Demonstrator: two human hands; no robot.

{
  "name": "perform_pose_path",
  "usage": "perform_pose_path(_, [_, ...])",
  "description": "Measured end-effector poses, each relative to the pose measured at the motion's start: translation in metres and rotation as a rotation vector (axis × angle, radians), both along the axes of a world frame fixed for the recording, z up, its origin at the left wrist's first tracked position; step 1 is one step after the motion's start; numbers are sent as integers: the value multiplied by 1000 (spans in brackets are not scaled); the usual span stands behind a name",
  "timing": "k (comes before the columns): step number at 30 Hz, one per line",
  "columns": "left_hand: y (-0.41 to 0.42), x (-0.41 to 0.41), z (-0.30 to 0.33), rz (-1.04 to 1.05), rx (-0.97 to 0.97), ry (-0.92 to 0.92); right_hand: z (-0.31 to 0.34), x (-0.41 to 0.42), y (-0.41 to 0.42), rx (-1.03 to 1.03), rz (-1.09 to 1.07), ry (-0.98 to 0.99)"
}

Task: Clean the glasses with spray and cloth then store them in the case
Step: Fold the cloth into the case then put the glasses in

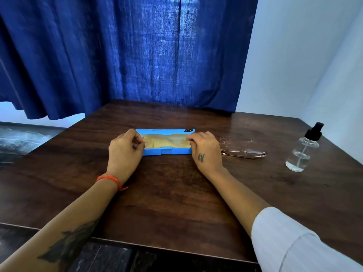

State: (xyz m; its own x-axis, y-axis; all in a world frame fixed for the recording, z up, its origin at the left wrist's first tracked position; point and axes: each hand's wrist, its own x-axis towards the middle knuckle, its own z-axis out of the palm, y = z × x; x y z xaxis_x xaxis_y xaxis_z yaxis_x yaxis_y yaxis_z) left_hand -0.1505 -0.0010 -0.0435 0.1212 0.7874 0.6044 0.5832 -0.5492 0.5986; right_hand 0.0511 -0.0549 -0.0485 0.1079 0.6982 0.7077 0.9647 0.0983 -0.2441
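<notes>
Hands (125,149) (206,149) pinch yellow cloth (167,142) in blue case (167,152).

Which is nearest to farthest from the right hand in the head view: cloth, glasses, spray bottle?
From the right hand:
1. Yellow cloth, pinched in its fingers, inside the open blue case.
2. Glasses, folded on the table just to its right.
3. Spray bottle, upright, far right.
</notes>
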Motion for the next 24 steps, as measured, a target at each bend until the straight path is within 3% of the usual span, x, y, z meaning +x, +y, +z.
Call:
perform_pose_path(6, [-1, 0, -1, -4, 9, 11, -1, -13, -11, 50, 142, -150])
perform_pose_path(13, [2, -1, 6, -13, 97, 123, -6, -21, -5, -345, 142, -200])
perform_pose_path(19, [-10, 1, 8, -142, 424, 525, -8, -23, -6, -382, 107, -229])
perform_pose_path(21, [-13, 5, 5, -234, 379, 697, -8, -23, -6, -372, 114, -239])
perform_pose_path(24, [-9, 6, -1, -221, 144, 836, -7, -21, -6, -366, 136, -240])
